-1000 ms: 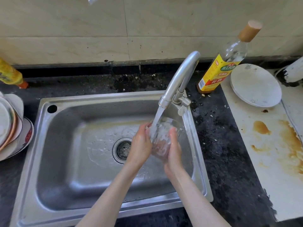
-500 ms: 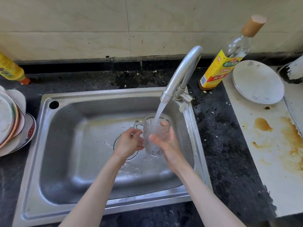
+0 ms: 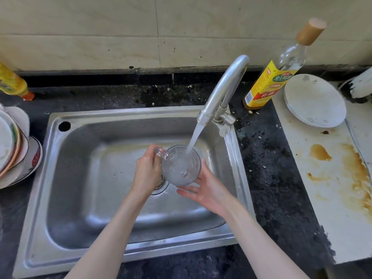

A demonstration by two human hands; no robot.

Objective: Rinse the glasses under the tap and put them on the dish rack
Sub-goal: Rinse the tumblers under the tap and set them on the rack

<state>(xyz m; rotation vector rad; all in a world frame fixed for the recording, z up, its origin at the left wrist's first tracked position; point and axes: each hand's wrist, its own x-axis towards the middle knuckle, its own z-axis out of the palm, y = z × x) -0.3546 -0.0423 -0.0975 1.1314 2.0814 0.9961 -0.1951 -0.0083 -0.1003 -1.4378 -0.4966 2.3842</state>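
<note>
Left hand (image 3: 148, 172) grips clear handled glass mug (image 3: 180, 165) under curved steel tap (image 3: 221, 91) stream; right hand (image 3: 207, 190) spread flat beneath mug.

Bright, even daylight, seemingly from upper right. Soft glare along the tap (image 3: 225, 85) spout and on the sink (image 3: 84, 178) basin's steel. Faint shadows only, under the forearms. Strong wide-angle bending toward the edges: tiled wall (image 3: 120, 37) lines bowed, cooking-wine bottle (image 3: 281, 67) leaning. Water stream (image 3: 194, 137) smeared by motion; centre otherwise sharp, corners slightly soft.
</note>
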